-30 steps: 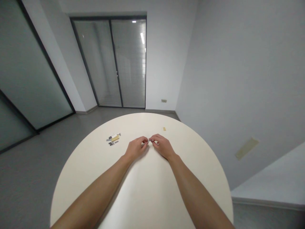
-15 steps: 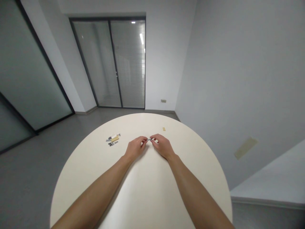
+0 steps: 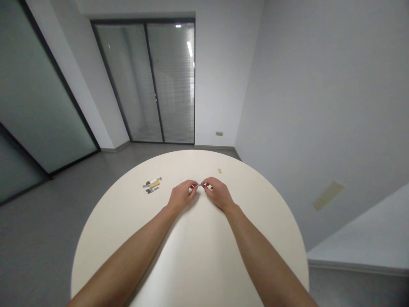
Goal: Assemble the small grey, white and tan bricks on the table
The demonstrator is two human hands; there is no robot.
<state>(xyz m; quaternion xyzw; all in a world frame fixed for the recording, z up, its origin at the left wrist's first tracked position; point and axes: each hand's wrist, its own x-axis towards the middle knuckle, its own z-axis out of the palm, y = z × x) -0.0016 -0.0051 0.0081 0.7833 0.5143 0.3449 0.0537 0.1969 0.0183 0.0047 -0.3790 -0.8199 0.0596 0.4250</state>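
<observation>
Between my two hands is a small grey piece (image 3: 200, 185), thin and short, too small to name exactly. The fingertips of my left hand (image 3: 182, 194) pinch its left end. My right hand (image 3: 218, 192) pinches the other end, its fingers closed and partly hiding the piece. Both hands are just above the round white table (image 3: 198, 247). To the left lies a small cluster of loose pieces in grey, white and dark tones, with a yellow piece (image 3: 154, 183) among them. A tan flat piece (image 3: 220, 171) lies alone beyond my right hand.
The table's far rim (image 3: 191, 150) curves behind the hands. Past it stand a dark-framed glass door (image 3: 172, 85) and white walls, with a wall socket (image 3: 219, 134) low down. A frosted glass panel (image 3: 38, 94) is at the left.
The view has shifted slightly, so everything sits a little higher. Both hands keep their pinch on the grey piece, which looks turned slightly, closer to level.
</observation>
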